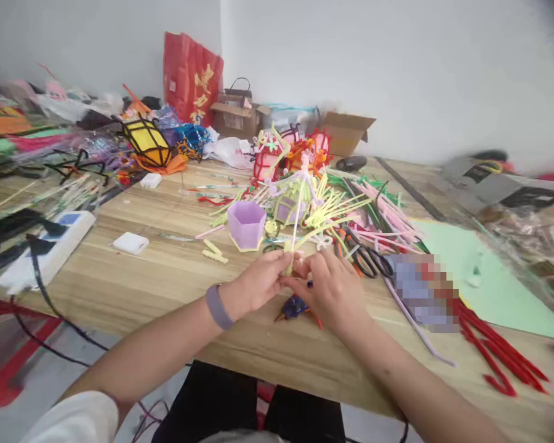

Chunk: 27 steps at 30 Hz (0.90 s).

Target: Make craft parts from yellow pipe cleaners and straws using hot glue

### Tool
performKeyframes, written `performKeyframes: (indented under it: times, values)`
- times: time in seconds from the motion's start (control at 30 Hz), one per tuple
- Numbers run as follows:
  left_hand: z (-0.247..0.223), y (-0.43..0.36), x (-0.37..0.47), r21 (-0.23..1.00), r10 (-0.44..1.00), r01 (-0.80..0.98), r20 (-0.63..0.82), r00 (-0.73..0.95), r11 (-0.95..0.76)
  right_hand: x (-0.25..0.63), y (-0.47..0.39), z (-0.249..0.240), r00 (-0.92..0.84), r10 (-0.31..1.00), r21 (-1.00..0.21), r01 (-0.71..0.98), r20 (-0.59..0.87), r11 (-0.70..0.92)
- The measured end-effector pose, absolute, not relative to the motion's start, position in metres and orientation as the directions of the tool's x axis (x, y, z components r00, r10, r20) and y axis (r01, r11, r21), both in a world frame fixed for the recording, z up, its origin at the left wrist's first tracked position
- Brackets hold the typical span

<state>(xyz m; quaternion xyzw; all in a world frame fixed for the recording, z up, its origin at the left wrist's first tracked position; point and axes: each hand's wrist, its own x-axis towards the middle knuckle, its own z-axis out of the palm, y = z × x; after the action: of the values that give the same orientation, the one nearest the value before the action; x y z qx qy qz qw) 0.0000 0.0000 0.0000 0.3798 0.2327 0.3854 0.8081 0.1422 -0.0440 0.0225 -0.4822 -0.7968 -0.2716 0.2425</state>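
My left hand (258, 282) and my right hand (336, 288) meet over the table, with fingertips pinched together. Between them they grip a pale yellow pipe cleaner (295, 229), one end of which sticks straight up. The part inside the fingers is mostly hidden. Just beyond the left hand stands a purple hexagonal cup (246, 226) with a yellow rim at its base. Short yellow coiled pieces (215, 253) lie to its left. A dark blue object (294, 306) with a pointed tip rests below the hands, partly covered; its kind is unclear.
Black-handled scissors (373, 261) lie right of my right hand, beside bundled pink pipe cleaners (388, 212) and red ones (498, 351). Small lantern-like crafts (289, 209) crowd the middle. A power strip (50, 249) sits left; cardboard boxes (348, 130) and a red bag (189, 77) stand behind.
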Motion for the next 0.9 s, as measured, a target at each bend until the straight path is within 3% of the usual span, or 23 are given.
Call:
performKeyframes:
  times: [0.23,0.43,0.6,0.77,0.9]
  values:
    - [0.001,-0.009,0.006,0.819,0.804,-0.411,-0.098,0.587,0.400,0.145,-0.045,0.026,-0.522,0.523,0.335,0.847,0.674,0.413]
    - [0.005,-0.015,0.003,0.927,0.854,-0.309,-0.024,0.520,0.214,0.154,-0.045,0.039,-0.542,0.484,0.218,0.789,0.687,0.574]
    - [0.011,-0.016,0.001,0.972,0.841,-0.155,-0.067,0.537,0.177,0.172,-0.036,0.041,-0.380,0.558,0.173,0.906,0.738,0.387]
    - [0.007,-0.013,0.000,0.993,0.891,-0.033,-0.083,0.447,0.109,0.178,-0.031,0.023,-0.417,0.679,0.093,0.883,0.605,0.460]
    - [0.003,-0.009,-0.001,0.993,0.950,0.109,0.013,0.313,-0.050,0.176,-0.033,0.017,-0.488,0.670,0.143,0.853,0.560,0.502]
